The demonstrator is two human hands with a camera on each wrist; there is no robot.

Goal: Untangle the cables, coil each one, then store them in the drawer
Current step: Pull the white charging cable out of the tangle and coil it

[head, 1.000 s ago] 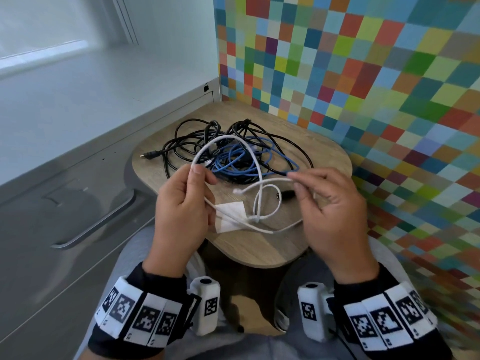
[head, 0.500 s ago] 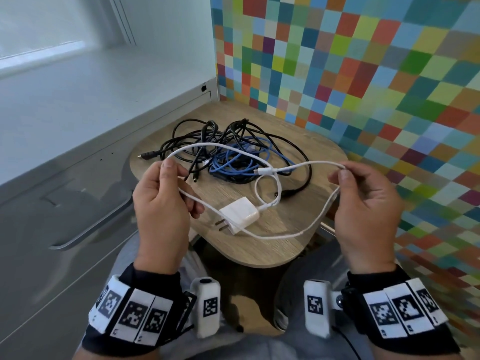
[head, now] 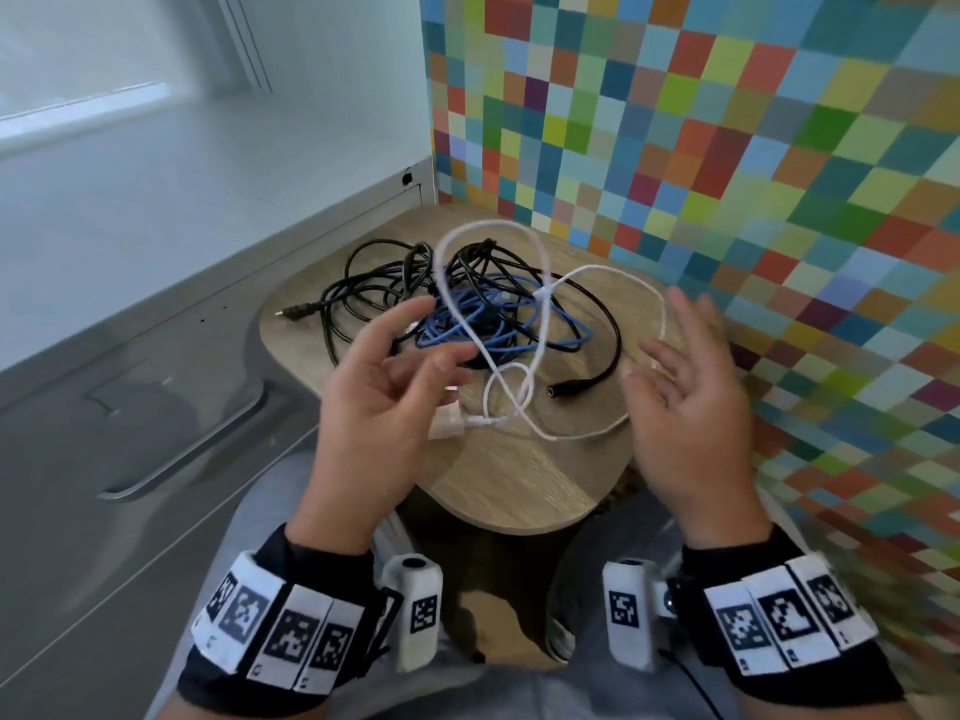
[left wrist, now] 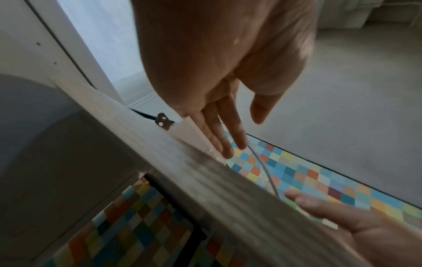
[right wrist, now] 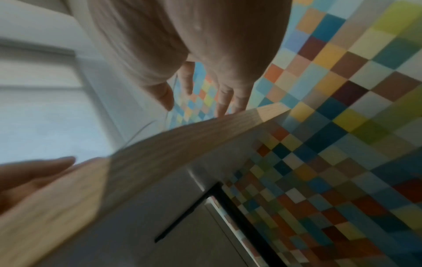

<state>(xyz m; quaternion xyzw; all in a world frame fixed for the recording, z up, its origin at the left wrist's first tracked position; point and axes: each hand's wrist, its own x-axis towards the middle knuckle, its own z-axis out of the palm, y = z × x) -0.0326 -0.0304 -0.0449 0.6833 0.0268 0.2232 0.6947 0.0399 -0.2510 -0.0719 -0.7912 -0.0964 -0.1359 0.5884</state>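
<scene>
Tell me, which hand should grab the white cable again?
Probably the left hand: its open fingers hover right beside the white cable loop and its charger plug. The right hand is open near the cable's far bend.

Your cables (head: 467, 309) lay tangled on the small table (head: 498, 485), with the drawer (head: 130, 433) to its left, the wall (head: 727, 148) behind and right, and what seemed a charger (head: 449, 423) nearest you.

White cable (head: 540, 298), blue cable (head: 498, 324), black cables (head: 363, 283), multicoloured checkered wall (head: 727, 148)
</scene>
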